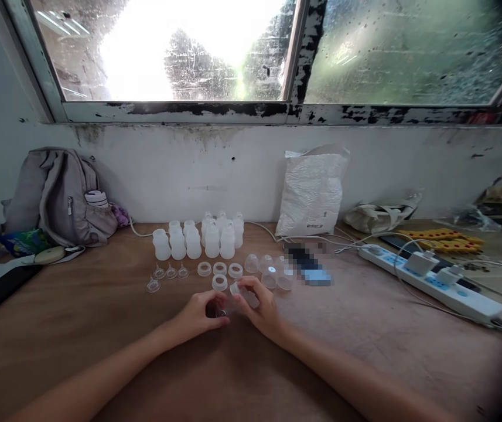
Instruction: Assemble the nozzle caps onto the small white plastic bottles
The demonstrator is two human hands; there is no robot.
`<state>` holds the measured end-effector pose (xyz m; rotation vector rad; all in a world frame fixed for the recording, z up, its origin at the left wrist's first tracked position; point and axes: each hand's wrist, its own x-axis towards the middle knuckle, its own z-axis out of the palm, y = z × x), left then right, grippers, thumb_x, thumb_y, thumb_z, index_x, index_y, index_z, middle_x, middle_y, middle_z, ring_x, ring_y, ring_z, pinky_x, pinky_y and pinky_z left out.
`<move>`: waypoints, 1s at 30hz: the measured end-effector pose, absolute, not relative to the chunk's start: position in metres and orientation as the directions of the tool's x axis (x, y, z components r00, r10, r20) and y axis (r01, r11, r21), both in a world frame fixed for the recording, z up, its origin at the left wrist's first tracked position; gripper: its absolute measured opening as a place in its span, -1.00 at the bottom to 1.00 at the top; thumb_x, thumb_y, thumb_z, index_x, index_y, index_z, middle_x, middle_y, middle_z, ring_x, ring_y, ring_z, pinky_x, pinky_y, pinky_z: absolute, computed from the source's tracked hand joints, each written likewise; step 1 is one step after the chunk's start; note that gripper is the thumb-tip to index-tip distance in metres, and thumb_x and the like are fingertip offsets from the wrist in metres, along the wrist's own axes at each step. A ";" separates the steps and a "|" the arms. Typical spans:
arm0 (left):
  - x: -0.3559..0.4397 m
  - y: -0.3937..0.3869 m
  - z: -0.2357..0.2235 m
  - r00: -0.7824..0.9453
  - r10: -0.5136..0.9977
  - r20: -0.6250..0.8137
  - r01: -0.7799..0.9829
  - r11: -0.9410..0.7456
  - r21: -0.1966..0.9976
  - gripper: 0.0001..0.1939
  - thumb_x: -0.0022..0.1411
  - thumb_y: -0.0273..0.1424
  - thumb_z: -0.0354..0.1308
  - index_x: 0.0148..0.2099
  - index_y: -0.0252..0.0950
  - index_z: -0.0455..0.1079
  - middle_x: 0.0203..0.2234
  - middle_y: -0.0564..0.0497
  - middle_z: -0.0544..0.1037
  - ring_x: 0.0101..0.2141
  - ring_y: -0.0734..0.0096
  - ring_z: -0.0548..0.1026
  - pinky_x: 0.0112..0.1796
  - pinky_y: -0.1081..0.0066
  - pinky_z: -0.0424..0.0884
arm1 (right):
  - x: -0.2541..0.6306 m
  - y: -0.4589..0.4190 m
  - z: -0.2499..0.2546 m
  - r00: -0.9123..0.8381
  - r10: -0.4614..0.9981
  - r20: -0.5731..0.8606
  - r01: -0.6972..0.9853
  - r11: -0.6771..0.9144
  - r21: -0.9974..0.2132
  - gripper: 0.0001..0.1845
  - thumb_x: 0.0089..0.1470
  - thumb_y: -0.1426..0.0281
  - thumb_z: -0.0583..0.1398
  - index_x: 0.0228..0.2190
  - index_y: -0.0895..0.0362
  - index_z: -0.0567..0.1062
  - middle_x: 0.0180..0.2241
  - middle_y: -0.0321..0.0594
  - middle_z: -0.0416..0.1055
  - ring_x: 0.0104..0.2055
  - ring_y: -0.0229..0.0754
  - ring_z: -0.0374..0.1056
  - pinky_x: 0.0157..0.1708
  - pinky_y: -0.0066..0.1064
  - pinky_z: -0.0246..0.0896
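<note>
My left hand (202,312) is curled round a small clear bottle teat (221,313), held low between thumb and fingers. In my right hand (259,306) a whitish screw ring (234,288) is pinched, tilted on its side, close to the left fingers but apart from them. Just beyond the hands lie several white rings (219,282). Clear teats (170,271) stand to their left, and clear domed caps (269,278) to their right. Behind them, white baby bottles (178,246) stand open at the left, while those at the right (220,243) have teats fitted.
A grey backpack (60,199) leans on the wall at left, near a black flat item (4,290). A white plastic bag (312,193) stands at the back. A blurred phone-like object (307,264) lies right of the caps, and a power strip (430,281) with cables farther right.
</note>
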<state>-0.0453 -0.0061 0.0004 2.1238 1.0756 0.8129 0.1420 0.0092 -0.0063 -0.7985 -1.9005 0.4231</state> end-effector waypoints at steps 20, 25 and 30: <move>-0.077 -0.002 0.006 0.639 0.754 0.151 0.270 -0.404 0.874 -0.04 -0.17 -0.44 0.29 0.20 -0.12 -0.20 0.02 -0.10 0.20 0.04 0.23 0.18 0.04 0.18 0.07 | 0.122 -0.004 0.003 -0.635 0.644 0.426 0.449 0.757 -0.474 -0.69 -0.05 0.32 0.15 -0.22 0.13 0.29 -0.25 -0.13 0.32 -0.19 -0.12 0.23 -0.19 -0.28 0.12; -0.073 -0.005 0.002 0.607 0.782 0.146 0.337 -0.419 0.843 -0.11 -0.12 -0.38 0.27 0.19 -0.16 -0.15 -0.08 -0.08 0.31 -0.03 0.25 0.26 0.00 0.20 0.12 | 0.122 -0.001 -0.002 -0.619 0.630 0.469 0.446 0.773 -0.450 -0.88 -0.06 0.45 0.12 -0.36 0.14 0.35 -0.31 -0.15 0.30 -0.24 -0.16 0.22 -0.24 -0.32 0.13; -0.071 -0.005 -0.002 0.582 0.796 0.163 0.399 -0.455 0.796 -0.17 -0.10 -0.31 0.25 0.17 -0.17 -0.08 -0.11 -0.07 0.35 -0.02 0.21 0.25 0.00 0.17 0.10 | 0.123 0.001 -0.005 -0.596 0.615 0.515 0.400 0.785 -0.474 -0.96 -0.03 0.47 0.10 -0.43 0.14 0.36 -0.35 -0.16 0.30 -0.27 -0.19 0.23 -0.29 -0.38 0.16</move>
